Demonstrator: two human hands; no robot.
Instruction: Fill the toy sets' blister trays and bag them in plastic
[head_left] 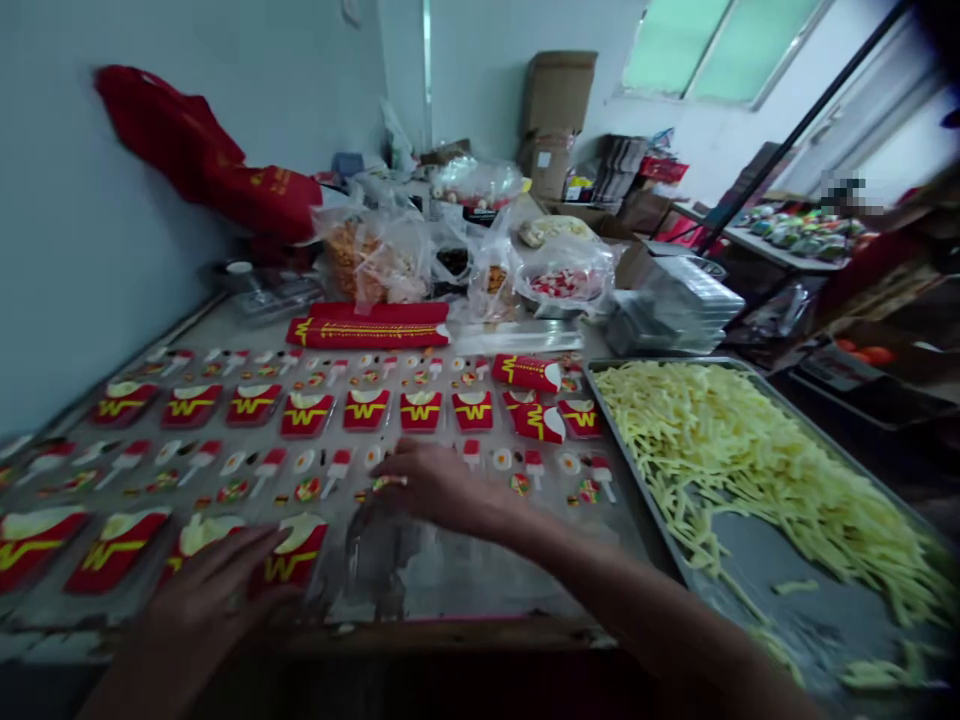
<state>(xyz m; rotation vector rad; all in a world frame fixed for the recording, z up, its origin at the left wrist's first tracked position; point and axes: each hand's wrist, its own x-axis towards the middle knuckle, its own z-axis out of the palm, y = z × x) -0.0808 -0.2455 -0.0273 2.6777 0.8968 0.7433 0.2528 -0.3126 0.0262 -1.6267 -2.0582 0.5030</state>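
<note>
At the front left, my left hand [217,585] reaches over the front row, fingers stretched out and thumb apart. Its fingertips lie at a red french fry carton [296,555] with a yellow zigzag, set in a clear plastic tray and filled with pale fries. My right hand [431,485] is at the middle of the table, fingers curled down over the clear trays near a small fried-egg piece [373,457]. Its fingertips are blurred and partly hidden, so anything in them cannot be made out. Below it lies a clear plastic tray [382,555] without a carton.
A metal tray [667,530] of loose pale fries [757,430] stands on the right. Rows of filled cartons [366,410] cross the table. Flattened red cartons [367,328] and clear bags of small pieces [360,255] lie behind, with stacked clear containers [679,300] to their right.
</note>
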